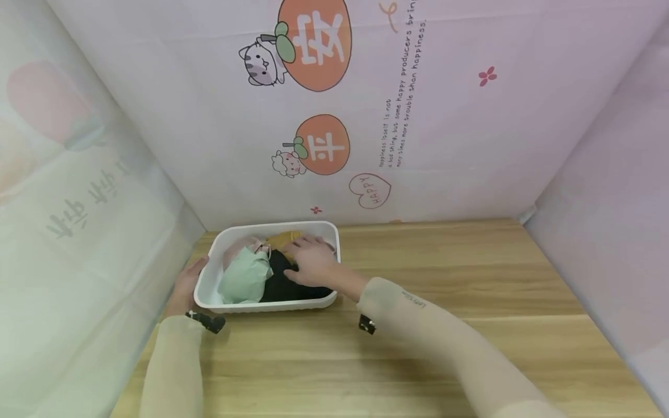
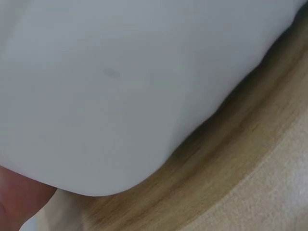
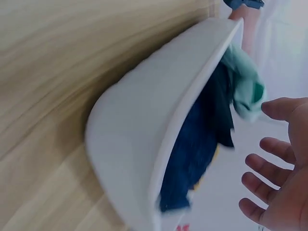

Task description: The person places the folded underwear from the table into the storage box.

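A white plastic basin (image 1: 209,284) stands on the wooden table, holding crumpled pieces of cloth. Inside it a mint green cloth (image 1: 244,277) lies at the left front and a dark cloth (image 1: 279,283) at the right. Behind these show a pale pink cloth (image 1: 237,248) and a yellow cloth (image 1: 282,239). My left hand (image 1: 184,287) rests against the basin's outer left side, and one finger (image 2: 21,199) shows by its wall in the left wrist view. Over the dark and yellow cloths, my right hand (image 1: 313,264) reaches in with fingers spread and relaxed (image 3: 284,168), gripping nothing.
The wooden table (image 1: 444,278) extends to the right and in front of the basin. A printed white sheet (image 1: 444,145) rises right behind the basin, and another sheet (image 1: 104,232) hangs close along the left. Each wrist wears a small black device (image 1: 208,321).
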Demonstrator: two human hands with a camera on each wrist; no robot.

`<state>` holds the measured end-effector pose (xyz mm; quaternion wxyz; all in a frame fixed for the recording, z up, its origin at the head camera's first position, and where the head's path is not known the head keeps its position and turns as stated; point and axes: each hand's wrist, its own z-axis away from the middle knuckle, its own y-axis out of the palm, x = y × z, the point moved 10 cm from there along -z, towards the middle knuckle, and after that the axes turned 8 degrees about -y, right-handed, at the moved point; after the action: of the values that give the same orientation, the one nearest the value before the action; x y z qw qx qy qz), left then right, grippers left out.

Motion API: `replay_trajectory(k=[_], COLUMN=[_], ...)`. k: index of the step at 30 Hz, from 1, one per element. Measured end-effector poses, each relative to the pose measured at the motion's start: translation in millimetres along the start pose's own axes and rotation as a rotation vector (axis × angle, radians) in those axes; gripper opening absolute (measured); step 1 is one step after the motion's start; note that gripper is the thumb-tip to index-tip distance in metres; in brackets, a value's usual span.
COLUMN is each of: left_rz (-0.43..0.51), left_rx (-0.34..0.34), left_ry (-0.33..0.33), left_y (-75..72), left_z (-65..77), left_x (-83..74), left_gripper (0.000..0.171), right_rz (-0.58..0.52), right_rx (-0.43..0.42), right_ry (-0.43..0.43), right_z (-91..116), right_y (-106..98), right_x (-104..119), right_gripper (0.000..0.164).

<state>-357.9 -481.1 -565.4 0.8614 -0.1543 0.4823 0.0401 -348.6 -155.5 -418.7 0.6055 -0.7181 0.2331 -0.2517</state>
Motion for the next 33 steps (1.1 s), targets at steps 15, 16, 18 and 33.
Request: replay_trajectory(k=[15, 16, 18, 33], left_rz=[0.057, 0.046, 0.038, -0.118], left_rx=[0.07, 0.073, 0.074, -0.025], left_ry=[-0.03, -0.026, -0.009, 0.011], left_y=[9.4, 10.2, 11.9, 1.6], left_z=[35.2, 36.2, 37.6, 26.2], left_x=[-11.5, -12.4, -17.1, -11.0], left_gripper=[0.073, 0.073, 0.073, 0.077], right_rz=[-0.143, -0.143, -0.148, -0.133], right_rx=[-0.134, -0.139, -0.147, -0.183], right_ry=[0.041, 0.047, 0.062, 0.126], right_z=[67.3, 70.5, 77.1, 108.8], right_y=[-20.8, -21.0, -23.2, -31.6], right_x=[-81.2, -86.3, -97.2, -142.1], right_gripper=[0.04, 0.041, 0.044, 0.046])
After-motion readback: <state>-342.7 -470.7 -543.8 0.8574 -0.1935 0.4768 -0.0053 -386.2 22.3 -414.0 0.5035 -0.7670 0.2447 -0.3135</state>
